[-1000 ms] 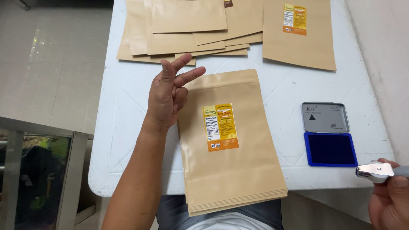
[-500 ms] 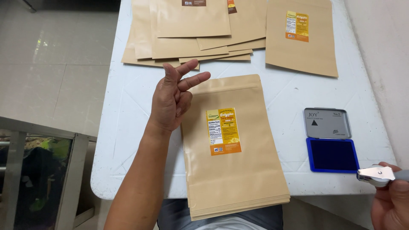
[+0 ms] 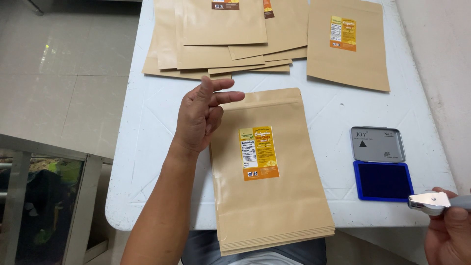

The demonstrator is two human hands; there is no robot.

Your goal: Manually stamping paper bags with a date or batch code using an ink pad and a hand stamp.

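Head view: left hand point(image 3: 200, 118) raised over the white table point(image 3: 147, 162), fingers loosely spread, holding nothing, just beside the top left corner of a stack of flat kraft-paper pouches point(image 3: 267, 172) with a yellow-orange label, lower end overhanging the near table edge. Right hand point(image 3: 449, 230) clenched around a metal date stamper point(image 3: 431, 202) past the table's near right corner. Open blue ink pad point(image 3: 380, 164) in between, grey lid up. Fanned pouch pile point(image 3: 221, 39) far back; bare tabletop between.

Brown pouch stack point(image 3: 274, 196), orange-yellow label point(image 3: 259, 153); blue ink pad point(image 3: 384, 180); white table point(image 3: 147, 162).
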